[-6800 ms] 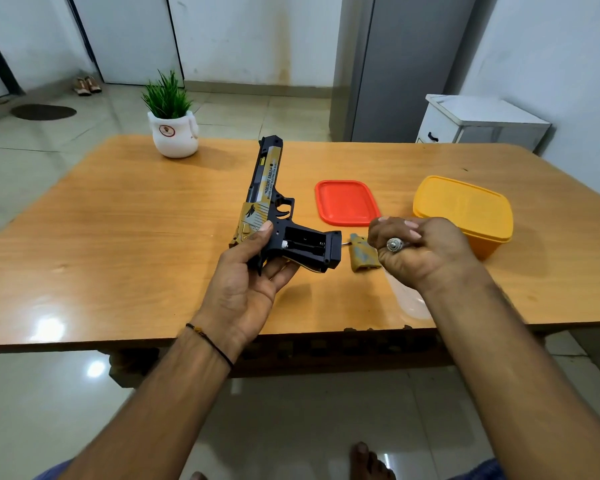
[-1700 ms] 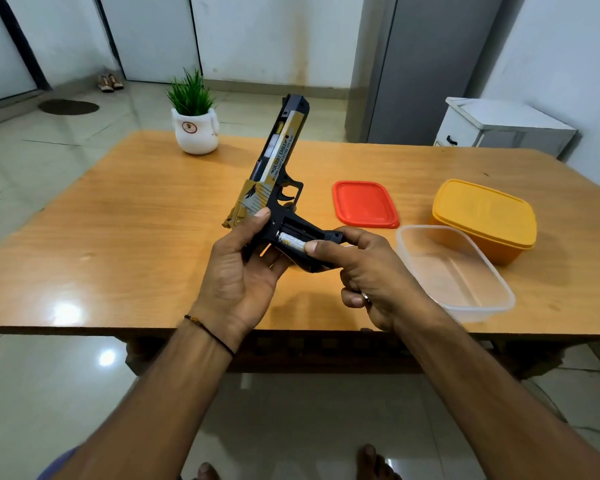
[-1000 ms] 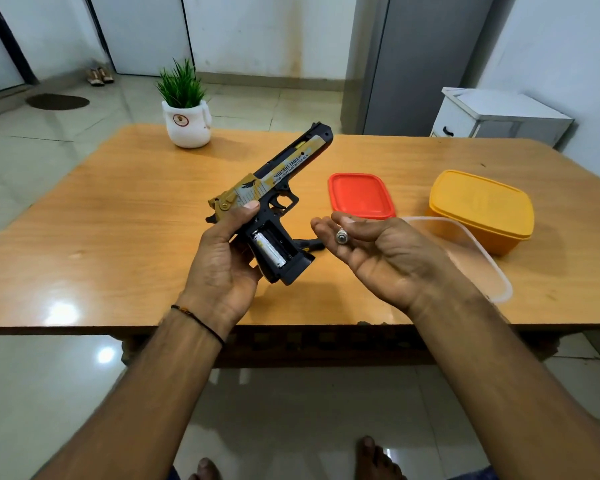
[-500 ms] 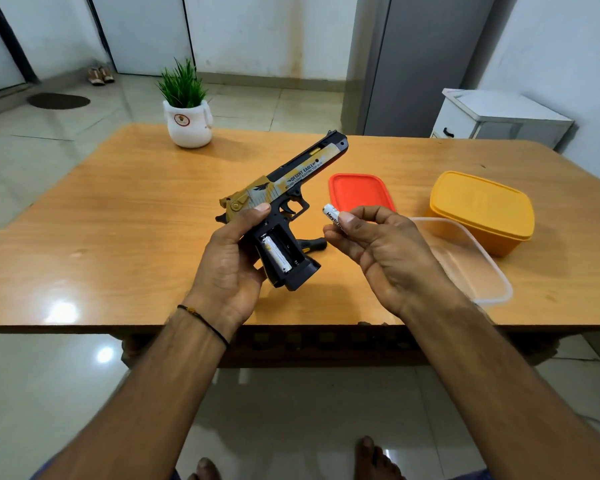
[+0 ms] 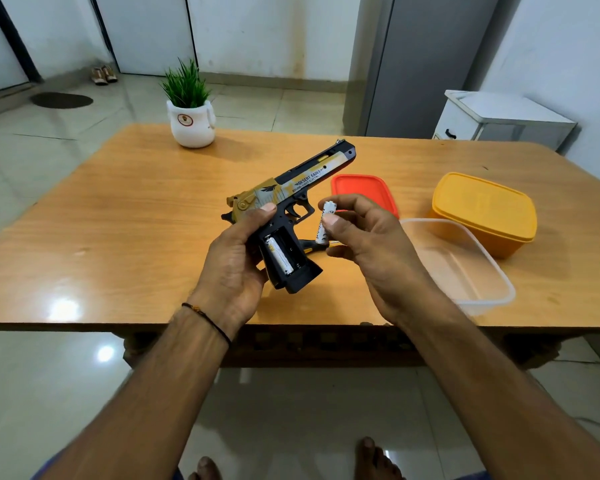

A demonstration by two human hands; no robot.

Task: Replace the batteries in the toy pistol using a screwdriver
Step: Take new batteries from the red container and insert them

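The toy pistol [image 5: 288,199], gripped in the left hand [image 5: 234,271], has its compartment [image 5: 291,249] open with one cell [image 5: 279,255] seated and one slot bare, while just beside it the right hand [image 5: 371,247] pinches a battery [image 5: 325,225], so seating, cover and screwing seemingly remain.

White walls, glossy tiled floor [image 5: 42,393], wooden worktop [image 5: 125,230], grey fridge [image 5: 423,64], white cabinet [image 5: 499,123], dark doormat [image 5: 61,100].

Left hand [image 5: 234,268] gripping toy pistol [image 5: 291,199] above table [image 5: 118,220], one battery [image 5: 279,259] sitting in open grip compartment, right hand [image 5: 371,251] pinching second battery [image 5: 324,226] beside it
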